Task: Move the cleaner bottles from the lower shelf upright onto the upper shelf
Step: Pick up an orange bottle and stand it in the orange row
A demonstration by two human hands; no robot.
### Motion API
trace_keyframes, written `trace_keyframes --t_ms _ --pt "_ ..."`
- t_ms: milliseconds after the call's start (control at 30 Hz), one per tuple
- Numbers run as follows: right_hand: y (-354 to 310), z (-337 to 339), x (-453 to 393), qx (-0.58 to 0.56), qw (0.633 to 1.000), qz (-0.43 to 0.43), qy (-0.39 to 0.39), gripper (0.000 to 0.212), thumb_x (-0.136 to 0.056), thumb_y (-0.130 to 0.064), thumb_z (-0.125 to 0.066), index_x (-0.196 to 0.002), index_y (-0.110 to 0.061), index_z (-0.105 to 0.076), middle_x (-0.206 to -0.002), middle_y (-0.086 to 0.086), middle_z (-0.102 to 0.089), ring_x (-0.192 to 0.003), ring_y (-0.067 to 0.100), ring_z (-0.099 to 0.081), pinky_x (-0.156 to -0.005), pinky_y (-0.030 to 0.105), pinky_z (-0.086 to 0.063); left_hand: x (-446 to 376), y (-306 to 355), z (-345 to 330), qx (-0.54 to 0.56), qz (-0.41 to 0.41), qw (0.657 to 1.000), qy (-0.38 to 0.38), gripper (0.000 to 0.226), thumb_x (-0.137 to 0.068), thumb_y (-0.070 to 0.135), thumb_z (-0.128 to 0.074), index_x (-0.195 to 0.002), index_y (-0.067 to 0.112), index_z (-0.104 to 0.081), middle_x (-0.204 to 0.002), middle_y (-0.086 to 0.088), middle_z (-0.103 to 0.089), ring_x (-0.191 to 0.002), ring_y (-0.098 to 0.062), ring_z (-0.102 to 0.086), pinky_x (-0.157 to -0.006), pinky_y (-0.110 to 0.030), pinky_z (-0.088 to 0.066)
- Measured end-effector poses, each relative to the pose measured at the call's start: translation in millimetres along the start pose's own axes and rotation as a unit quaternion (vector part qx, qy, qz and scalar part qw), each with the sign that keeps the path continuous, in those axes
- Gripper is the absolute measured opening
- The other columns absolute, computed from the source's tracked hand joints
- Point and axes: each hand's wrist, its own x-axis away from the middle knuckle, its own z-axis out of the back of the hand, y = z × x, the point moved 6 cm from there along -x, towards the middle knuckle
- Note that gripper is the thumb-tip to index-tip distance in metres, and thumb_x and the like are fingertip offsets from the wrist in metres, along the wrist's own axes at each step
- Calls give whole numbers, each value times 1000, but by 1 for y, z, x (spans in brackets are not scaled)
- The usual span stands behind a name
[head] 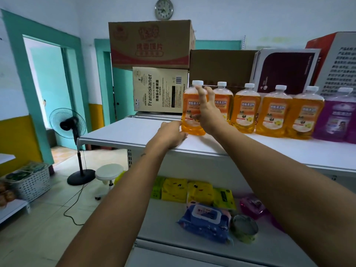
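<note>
upper shelf (134, 132), frame centre: 5 orange cleaner bottles upright in a row, white caps on. leftmost orange bottle (192, 110) stands near the shelf's front edge, just beside the next one (223, 101). right hand (207, 110) is against its front, fingers (201, 93) spread up toward the neck, palm over the label; grip looks loose, can't tell if it's actually clamped or just steadying. left hand (172, 132) rests flat-ish on the shelf, fingertips touching the bottle's base at left; not wrapped around it.

around it: purple bottles (337, 120) at the row's right end, cut off by the right edge of frame. behind the row, a franziskaner carton (159, 89) with a red-printed carton (150, 43) stacked on top, a plain brown box (221, 66), a white and maroon box (285, 70). wall clock (164, 9) at top centre. standing fan (67, 124) and white stool (109, 171) on the floor at left, white basket (30, 182) at lower left.

lower shelf (163, 218), bottom centre: yellow and green packs (192, 189), blue wipes pack (206, 218), a can (244, 226), something pink (252, 206) mostly hidden behind the right forearm. no cleaner bottle identifiable there. labels too blurred to read beyond the large characters.
</note>
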Motion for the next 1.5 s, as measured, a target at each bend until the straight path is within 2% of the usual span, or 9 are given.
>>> trace_keyframes --t_ms 133,267,333,467,633,767,967,1167,1500 --pt "2 -1 -2 -4 1000 13 -3 104 -87 0 -68 -155 -38 0 -163 10 4 -109 31 -57 -77 21 -42 2 1 1 20 12 1000 4 41 -94 37 -61 -132 22 -58 -128 -8 -63 -120 -27 -54 -102 -41 -45" --pt "4 16 3 40 998 17 -50 104 -91 -11 -67 -154 -41 12 -164 8 17 -125 37 -52 -70 24 -47 8 4 9 -18 -7 1000 15 26 -94 36 -58 -112 20 -68 -116 -6 -69 -106 -25 -60 -96 -40 -49" --pt "6 37 14 69 996 6 -54 101 -92 -15 -67 -155 -41 8 -165 9 17 -137 39 -42 -78 32 -50 11 7 11 -39 -12 999 21 24 -95 37 -55 -106 21 -70 -112 -6 -69 -104 -27 -60 -94 -41 -49" --pt "1 91 75 43 997 55 -33 79 -94 -19 -64 -157 -26 -16 -164 10 -9 -145 33 -31 -114 45 -36 28 14 10 -100 -30 994 23 30 -100 38 -49 -96 17 -69 -111 -14 -69 -103 -33 -59 -88 -41 -48" --pt "20 150 203 -48 994 61 76 51 -96 -16 -58 -144 -13 -42 -143 5 -45 -125 15 -51 -101 30 -47 111 76 0 84 -237 947 198 30 -97 25 -55 -117 7 -67 -123 -14 -66 -116 -32 -58 -97 -36 -42" --pt "63 164 290 -70 992 -50 91 44 -96 -10 -58 -139 -12 -49 -136 1 -51 -121 13 -54 -98 37 -50 175 141 -70 205 -307 923 106 32 -96 28 -50 -118 10 -64 -120 -6 -64 -113 -19 -57 -98 -33 -43" --pt "149 185 378 -11 972 -227 58 35 -95 -9 -61 -130 -10 -58 -128 2 -58 -115 10 -56 -101 31 -48 203 216 -198 227 -264 933 -86 31 -97 27 -58 -122 10 -63 -121 -5 -62 -111 -23 -58 -99 -43 -46" --pt "222 210 453 -84 915 -372 135 31 -98 -18 -59 -129 -22 -59 -126 -8 -61 -110 0 -58 -85 4 -46 201 261 -272 244 -242 930 -134 30 -96 28 -59 -124 18 -63 -124 3 -64 -112 -12 -58 -97 -31 -45" --pt "347 254 540 -117 857 -482 143 31 -100 -23 -55 -129 -33 -57 -125 -17 -59 -107 -9 -55 -73 1 -45 195 361 -389 250 -185 928 -204 30 -98 33 -56 -127 26 -58 -126 7 -59 -114 -10 -54 -89 -29 -42"
